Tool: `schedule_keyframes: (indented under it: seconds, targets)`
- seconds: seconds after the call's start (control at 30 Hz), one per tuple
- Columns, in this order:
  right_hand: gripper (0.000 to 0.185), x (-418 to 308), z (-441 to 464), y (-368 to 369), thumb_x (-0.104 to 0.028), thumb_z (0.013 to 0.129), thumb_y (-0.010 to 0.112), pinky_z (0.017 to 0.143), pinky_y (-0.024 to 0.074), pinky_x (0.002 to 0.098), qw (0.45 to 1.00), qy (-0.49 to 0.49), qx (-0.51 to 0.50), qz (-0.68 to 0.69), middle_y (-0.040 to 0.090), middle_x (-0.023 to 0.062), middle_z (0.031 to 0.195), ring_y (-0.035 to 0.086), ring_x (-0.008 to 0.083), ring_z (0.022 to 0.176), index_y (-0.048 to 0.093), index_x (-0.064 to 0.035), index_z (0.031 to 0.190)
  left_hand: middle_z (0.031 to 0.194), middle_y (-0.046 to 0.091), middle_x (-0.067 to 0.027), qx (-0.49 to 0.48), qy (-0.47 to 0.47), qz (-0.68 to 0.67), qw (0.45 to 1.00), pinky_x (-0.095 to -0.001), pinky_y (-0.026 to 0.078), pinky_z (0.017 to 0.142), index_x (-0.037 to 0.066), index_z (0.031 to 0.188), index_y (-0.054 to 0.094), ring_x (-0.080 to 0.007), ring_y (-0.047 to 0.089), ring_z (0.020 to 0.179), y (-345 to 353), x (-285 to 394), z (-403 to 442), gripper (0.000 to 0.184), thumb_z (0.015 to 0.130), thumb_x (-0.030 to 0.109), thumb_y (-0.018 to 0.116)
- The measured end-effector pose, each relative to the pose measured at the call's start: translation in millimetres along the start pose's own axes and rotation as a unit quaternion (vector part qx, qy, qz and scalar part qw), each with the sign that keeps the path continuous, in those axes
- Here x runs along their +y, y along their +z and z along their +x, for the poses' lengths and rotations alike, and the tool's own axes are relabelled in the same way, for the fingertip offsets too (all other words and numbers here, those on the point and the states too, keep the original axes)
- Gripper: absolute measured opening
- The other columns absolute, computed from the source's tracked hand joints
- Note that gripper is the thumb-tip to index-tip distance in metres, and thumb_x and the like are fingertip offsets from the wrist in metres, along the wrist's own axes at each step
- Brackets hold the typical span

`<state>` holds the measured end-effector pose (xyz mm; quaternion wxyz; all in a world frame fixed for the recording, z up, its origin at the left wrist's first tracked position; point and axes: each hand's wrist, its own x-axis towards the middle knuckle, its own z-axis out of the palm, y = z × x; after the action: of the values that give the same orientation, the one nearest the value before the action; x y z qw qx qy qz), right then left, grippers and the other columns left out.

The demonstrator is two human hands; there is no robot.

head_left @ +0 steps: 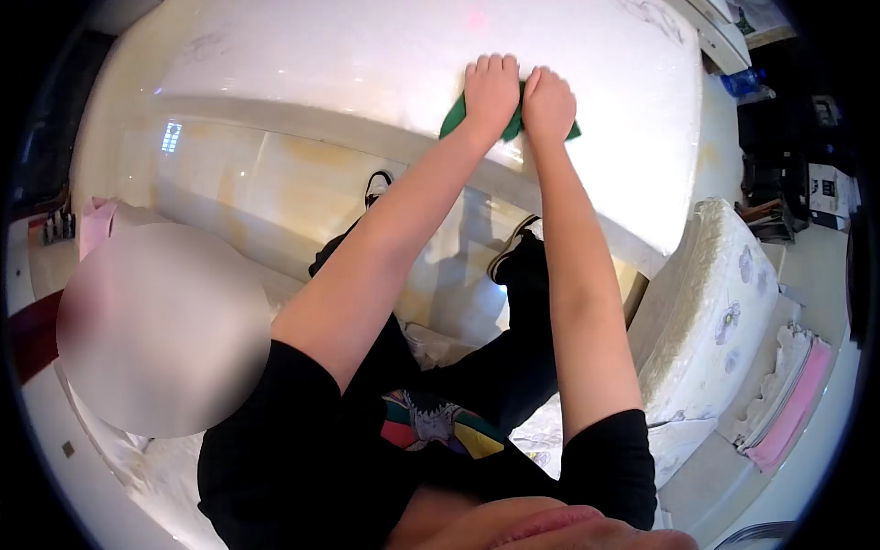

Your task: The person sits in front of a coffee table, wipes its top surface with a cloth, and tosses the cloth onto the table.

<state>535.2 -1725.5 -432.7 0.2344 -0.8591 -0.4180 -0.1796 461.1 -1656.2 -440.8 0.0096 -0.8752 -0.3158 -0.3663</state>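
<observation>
A green cloth [453, 116] lies bunched on the white, glossy tabletop [367, 64], near its front edge. My left hand [492, 92] presses down on it, fingers curled over its far side. Close beside, on the right part of the same cloth, is my right hand [550, 103], closed with the knuckles up. Both arms reach straight forward. Most of the cloth is hidden beneath the hands, and its ends stick out on either side and between them.
A padded, flower-patterned seat [706, 321] stands to the right of the table. Beyond it are a pink-edged folded item [788, 403], a blue bottle [743, 82] and dark boxes. My shoes [378, 186] rest on the shiny floor below the table edge. A blurred patch covers the left side.
</observation>
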Motion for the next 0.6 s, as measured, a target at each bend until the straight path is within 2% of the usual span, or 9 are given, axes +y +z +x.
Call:
schedule_keyframes:
  seconds: [0.23,0.3,0.4,0.53,0.6]
  targets:
    - [0.031,16,90,53,-0.028,0.093,0.044,0.064,0.0462,0.0419,0.999,0.0,0.026,-0.02,0.065,0.0079,0.075,0.061,0.0276,0.073,0.061,-0.009,0.076,0.075,0.062,-0.0066,0.008,0.006,0.018,1.0,-0.0401,0.043,0.067,0.009,0.081,0.056,-0.025,0.059,0.076,70,-18,83,0.015,0.087,0.022,0.053]
    - [0.033,16,106,53,-0.029,0.093,0.041,0.064,0.0467,0.0414,0.998,0.043,-0.046,-0.025,0.066,0.0088,0.076,0.062,0.0277,0.074,0.061,-0.0091,0.076,0.075,0.062,-0.0077,0.022,0.0,0.0,1.0,-0.0405,0.043,0.067,0.009,0.081,0.055,-0.025,0.06,0.075,75,-16,94,0.019,0.089,0.026,0.052]
    - [0.032,15,102,51,-0.031,0.093,0.041,0.067,0.0466,0.0428,0.997,0.046,-0.047,-0.025,0.066,0.0099,0.079,0.062,0.0287,0.075,0.061,-0.0095,0.08,0.071,0.061,-0.0072,0.0,-0.005,0.019,1.0,-0.0393,0.043,0.065,0.01,0.079,0.054,-0.0247,0.06,0.071,78,-18,89,0.026,0.09,0.034,0.052]
    - [0.024,4,72,37,-0.03,0.093,0.046,0.067,0.0451,0.0435,0.997,0.051,-0.024,-0.046,0.064,0.0082,0.077,0.062,0.0273,0.075,0.058,-0.011,0.084,0.071,0.059,-0.0069,0.05,0.017,0.025,0.998,-0.039,0.043,0.064,0.011,0.077,0.054,-0.0245,0.059,0.071,54,-10,69,0.024,0.089,0.032,0.053]
    - [0.023,1,42,17,-0.029,0.092,0.046,0.066,0.0453,0.0447,0.998,0.043,-0.032,-0.038,0.063,0.0095,0.077,0.062,0.029,0.074,0.057,-0.0101,0.083,0.072,0.058,-0.0071,0.019,0.038,-0.01,0.999,-0.0397,0.044,0.064,0.011,0.076,0.054,-0.0248,0.058,0.071,29,-7,41,0.021,0.088,0.029,0.054]
